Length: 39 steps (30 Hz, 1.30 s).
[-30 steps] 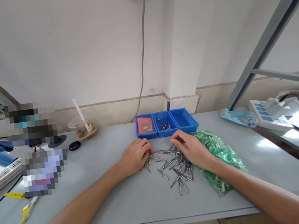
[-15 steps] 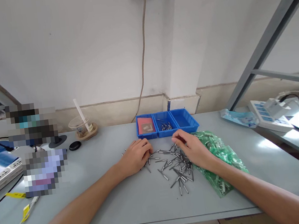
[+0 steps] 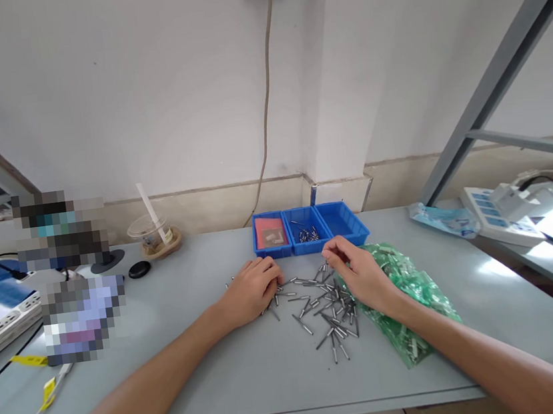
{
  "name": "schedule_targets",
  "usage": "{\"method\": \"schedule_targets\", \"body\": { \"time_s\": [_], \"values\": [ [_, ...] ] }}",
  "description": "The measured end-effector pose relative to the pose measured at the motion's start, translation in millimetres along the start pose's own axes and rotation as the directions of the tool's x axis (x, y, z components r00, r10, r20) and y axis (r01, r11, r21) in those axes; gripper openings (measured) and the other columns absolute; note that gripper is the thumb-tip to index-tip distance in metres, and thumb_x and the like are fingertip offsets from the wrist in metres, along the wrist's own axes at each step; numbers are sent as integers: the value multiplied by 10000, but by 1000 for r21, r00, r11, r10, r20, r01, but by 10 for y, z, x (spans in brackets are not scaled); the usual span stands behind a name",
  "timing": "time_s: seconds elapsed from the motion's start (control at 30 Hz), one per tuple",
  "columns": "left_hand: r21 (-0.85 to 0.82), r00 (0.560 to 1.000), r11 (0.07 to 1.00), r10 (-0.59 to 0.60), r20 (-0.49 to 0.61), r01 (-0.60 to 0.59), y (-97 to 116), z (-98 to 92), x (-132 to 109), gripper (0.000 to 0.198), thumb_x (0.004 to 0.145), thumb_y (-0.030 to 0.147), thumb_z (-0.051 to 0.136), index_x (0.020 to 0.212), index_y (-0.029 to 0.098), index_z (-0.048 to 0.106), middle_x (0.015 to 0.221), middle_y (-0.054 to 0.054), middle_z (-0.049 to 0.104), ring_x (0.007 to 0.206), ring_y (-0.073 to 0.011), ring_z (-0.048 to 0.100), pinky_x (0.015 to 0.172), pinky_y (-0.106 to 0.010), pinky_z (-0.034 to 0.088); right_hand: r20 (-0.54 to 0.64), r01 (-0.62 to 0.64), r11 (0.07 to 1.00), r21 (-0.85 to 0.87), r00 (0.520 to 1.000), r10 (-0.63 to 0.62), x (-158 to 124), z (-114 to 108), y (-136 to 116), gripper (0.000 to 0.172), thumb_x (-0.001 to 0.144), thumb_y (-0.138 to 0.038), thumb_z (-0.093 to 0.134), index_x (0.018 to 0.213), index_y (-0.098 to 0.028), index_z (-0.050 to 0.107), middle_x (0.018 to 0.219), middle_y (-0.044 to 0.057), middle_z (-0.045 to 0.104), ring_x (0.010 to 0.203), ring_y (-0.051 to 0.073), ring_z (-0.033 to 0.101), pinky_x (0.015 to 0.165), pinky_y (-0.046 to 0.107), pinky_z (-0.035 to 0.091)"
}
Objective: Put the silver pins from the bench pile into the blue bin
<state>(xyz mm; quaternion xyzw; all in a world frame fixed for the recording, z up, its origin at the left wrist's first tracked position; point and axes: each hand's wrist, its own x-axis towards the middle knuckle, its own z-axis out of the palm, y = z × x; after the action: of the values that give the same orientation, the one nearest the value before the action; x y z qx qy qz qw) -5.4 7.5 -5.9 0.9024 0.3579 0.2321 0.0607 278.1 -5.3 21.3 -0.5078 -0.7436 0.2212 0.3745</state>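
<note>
Several small metal pins (image 3: pixel 324 308) lie scattered on the grey table (image 3: pixel 226 368) in front of me. My left hand (image 3: pixel 252 289) rests on the table at the pile's left edge, fingers curled down onto some pins. My right hand (image 3: pixel 357 269) is lifted a little above the pile's far side, thumb and fingers pinched together on something too small to name. A green plastic bag (image 3: pixel 409 298) of small parts lies under and right of my right wrist. Three joined blue bins (image 3: pixel 308 228) stand just beyond the hands; the middle one holds pins, the left one a pink sheet.
A plastic cup with a straw (image 3: pixel 151 232) and a black disc (image 3: pixel 138 269) stand at the back left. A power strip (image 3: pixel 3 321) and cables lie at the far left. Packets (image 3: pixel 442 220) and devices (image 3: pixel 504 212) sit at the right, beside a metal frame (image 3: pixel 492 73).
My right hand has risen slightly from the pins and moved a little toward the blue bins, fingers pinched. My left hand has stayed in place.
</note>
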Motion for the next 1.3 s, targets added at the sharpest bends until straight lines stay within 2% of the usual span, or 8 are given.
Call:
{"method": "schedule_targets", "body": {
  "time_s": [0.4, 0.8, 1.3],
  "values": [
    [-8, 1000, 1000, 1, 2, -1, 11, -20, -1, 220, 1061, 92, 416, 987, 210, 587, 1037, -32, 631, 917, -198, 560, 858, -355, 446, 2, -38, 997, 69, 999, 38, 6, 7, -18, 259, 1102, -455, 434, 994, -262, 569, 888, 9, 708, 737, 198, 585, 678, 325, 427],
    [-7, 1000, 1000, 4, -2, -4, 6, -19, -3, 228, 1058, 97, 416, 990, 214, 599, 1035, -40, 637, 911, -205, 564, 847, -360, 450, 2, -45, 996, 77, 999, 45, 4, 9, -19, 267, 1101, -473, 432, 1000, -265, 566, 885, 6, 706, 678, 185, 551, 636, 325, 413],
    [8, 1000, 1000, 1, -3, -1, 10, -21, 1, 227, 1048, 98, 426, 981, 211, 610, 1027, -38, 637, 910, -200, 569, 845, -363, 465, 3, -14, 998, 59, 1000, 14, -3, 28, -2, 280, 1098, -483, 418, 1003, -267, 568, 892, 20, 711, 734, 206, 594, 680, 340, 449]
  ]
}}
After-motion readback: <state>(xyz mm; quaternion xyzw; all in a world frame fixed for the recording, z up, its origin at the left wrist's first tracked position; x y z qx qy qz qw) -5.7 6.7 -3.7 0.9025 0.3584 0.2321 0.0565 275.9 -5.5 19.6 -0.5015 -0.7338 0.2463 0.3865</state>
